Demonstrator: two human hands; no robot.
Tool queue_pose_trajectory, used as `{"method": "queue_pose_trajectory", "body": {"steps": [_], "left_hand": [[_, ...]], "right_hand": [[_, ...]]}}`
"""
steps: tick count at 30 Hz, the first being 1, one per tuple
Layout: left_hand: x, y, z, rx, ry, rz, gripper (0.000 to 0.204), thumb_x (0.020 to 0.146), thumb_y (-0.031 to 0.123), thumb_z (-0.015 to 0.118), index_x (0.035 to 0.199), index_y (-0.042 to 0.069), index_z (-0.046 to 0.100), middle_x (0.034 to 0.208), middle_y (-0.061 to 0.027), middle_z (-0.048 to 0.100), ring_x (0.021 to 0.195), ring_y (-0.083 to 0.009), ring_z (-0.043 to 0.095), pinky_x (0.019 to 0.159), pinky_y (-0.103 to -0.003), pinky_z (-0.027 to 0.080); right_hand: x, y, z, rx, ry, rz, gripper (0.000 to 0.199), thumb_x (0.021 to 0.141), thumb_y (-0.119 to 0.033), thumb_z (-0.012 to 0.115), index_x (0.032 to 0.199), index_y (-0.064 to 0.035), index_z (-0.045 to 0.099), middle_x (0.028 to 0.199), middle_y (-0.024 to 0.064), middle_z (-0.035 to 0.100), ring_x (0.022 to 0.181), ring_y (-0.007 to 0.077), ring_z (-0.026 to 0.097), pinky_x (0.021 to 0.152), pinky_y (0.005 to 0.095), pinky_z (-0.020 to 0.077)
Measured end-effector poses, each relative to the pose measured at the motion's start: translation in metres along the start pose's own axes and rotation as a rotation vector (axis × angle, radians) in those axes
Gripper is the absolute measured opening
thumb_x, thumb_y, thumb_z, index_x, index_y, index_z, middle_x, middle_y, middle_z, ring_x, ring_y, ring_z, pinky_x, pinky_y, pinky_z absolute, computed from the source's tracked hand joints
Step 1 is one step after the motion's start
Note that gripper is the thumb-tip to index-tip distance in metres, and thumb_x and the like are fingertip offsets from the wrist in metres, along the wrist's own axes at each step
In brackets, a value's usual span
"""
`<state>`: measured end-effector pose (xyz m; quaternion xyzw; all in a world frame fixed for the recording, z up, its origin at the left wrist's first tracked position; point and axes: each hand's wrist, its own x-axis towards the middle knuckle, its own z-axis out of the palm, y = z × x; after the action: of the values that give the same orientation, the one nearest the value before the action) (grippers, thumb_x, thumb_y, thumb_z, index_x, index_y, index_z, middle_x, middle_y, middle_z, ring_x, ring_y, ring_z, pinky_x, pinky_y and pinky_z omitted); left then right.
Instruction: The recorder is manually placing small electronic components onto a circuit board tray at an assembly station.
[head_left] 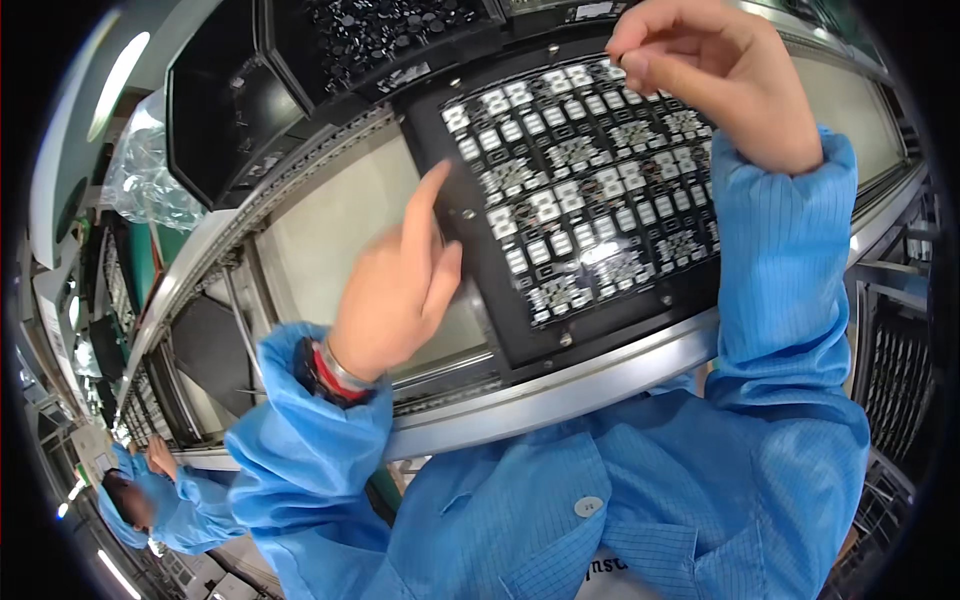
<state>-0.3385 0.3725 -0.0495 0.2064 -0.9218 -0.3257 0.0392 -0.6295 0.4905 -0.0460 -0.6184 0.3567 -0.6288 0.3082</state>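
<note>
A black carrier tray (480, 290) lies on the conveyor in front of me, holding rows of small circuit boards (575, 200) with white square and rectangular parts. My left hand (385, 300) hovers by the tray's left edge, its index finger stretched toward the boards and its thumb apart; nothing shows in it. Above the tray's far right part, my right hand (740, 85) pinches thumb against fingertips. A tiny dark part (617, 58) shows between them, too small to name surely. Beyond the tray stands a black bin (290, 75) holding many small black round parts (385, 35).
A second black bin (225, 130) stands at the far left beside clear plastic wrap (150, 170). The conveyor's metal rail (570, 395) runs between my body and the tray. Down the line at lower left, a co-worker in blue (175, 505) works at the same conveyor.
</note>
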Motion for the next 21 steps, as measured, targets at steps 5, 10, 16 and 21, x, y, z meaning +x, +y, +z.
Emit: {"method": "queue_pose_trajectory", "body": {"steps": [5, 10, 16, 21], "left_hand": [[0.066, 0.000, -0.040, 0.260, 0.511, 0.465, 0.027, 0.087, 0.005, 0.061, 0.114, 0.004, 0.063, 0.076, -0.0133, 0.064, 0.070, -0.0294, 0.065, 0.064, -0.039, 0.051], [0.131, -0.022, -0.073, 0.354, 0.367, 0.379, 0.019, 0.083, 0.005, 0.058, 0.094, -0.004, 0.071, 0.092, -0.0205, 0.067, 0.079, -0.0346, 0.065, 0.080, -0.036, 0.053], [0.169, -0.074, -0.047, 0.002, 0.269, 0.610, 0.016, 0.078, 0.007, 0.062, 0.086, -0.002, 0.073, 0.085, -0.0203, 0.069, 0.082, -0.0347, 0.066, 0.079, -0.039, 0.053], [0.155, -0.002, -0.047, 0.498, 0.275, 0.270, 0.012, 0.073, 0.006, 0.066, 0.079, 0.000, 0.073, 0.078, -0.0181, 0.068, 0.079, -0.0332, 0.067, 0.076, -0.040, 0.053]], "right_hand": [[0.004, -0.019, 0.057, -0.475, -0.121, 0.490, 0.009, 0.085, 0.003, 0.065, 0.093, 0.0001, 0.069, 0.092, 0.0059, 0.065, 0.084, 0.0136, 0.062, 0.074, 0.0267, 0.0511], [-0.003, 0.010, 0.080, -0.524, -0.360, 0.484, 0.014, 0.080, 0.005, 0.066, 0.091, -0.0032, 0.071, 0.086, 0.0070, 0.065, 0.069, 0.0180, 0.060, 0.063, 0.0280, 0.0498], [-0.010, 0.012, 0.084, -0.540, -0.417, 0.499, 0.021, 0.077, 0.006, 0.065, 0.096, -0.0028, 0.066, 0.080, 0.0045, 0.060, 0.064, 0.0169, 0.056, 0.059, 0.0291, 0.0485], [-0.020, 0.005, 0.070, -0.601, -0.413, 0.516, 0.033, 0.074, 0.006, 0.065, 0.105, -0.0039, 0.061, 0.077, 0.0042, 0.058, 0.066, 0.0181, 0.056, 0.061, 0.0317, 0.0480]]}}
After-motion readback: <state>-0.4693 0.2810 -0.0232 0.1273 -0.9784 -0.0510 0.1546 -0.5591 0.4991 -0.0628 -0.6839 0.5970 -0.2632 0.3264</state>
